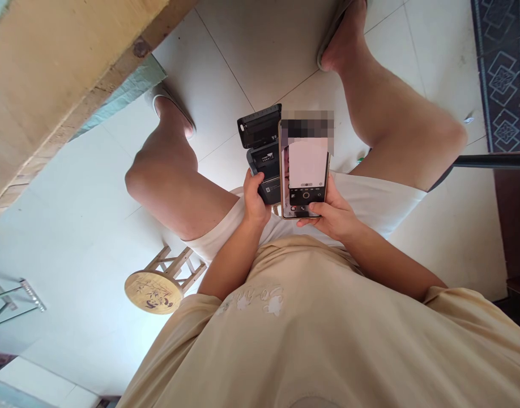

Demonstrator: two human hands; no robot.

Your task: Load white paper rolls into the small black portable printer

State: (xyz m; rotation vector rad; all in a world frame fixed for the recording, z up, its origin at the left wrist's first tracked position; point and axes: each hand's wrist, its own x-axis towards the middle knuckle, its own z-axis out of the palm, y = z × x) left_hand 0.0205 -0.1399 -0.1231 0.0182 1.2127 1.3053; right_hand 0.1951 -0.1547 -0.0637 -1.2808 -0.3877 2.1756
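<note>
My left hand (255,199) is closed round the lower left side of a dark handheld device with a hinged lid (265,164). Its lid is flipped up, and small white labels show on the inside. My thumb rests near the device's left edge. In my right hand (334,212) is a smartphone (307,164), held upright with the thumb over the bottom of its screen. A camera-like display with a round shutter button is lit on it, and the top part is blurred out. The phone overlaps the device's right edge, so that part is hidden. Both are above my lap.
A wooden table edge (73,85) juts in at upper left. A small round wooden stool (153,292) stands on the tiled floor (73,238) at left. A dark patterned mat (504,79) lies at upper right, with a dark bar (493,161) below it.
</note>
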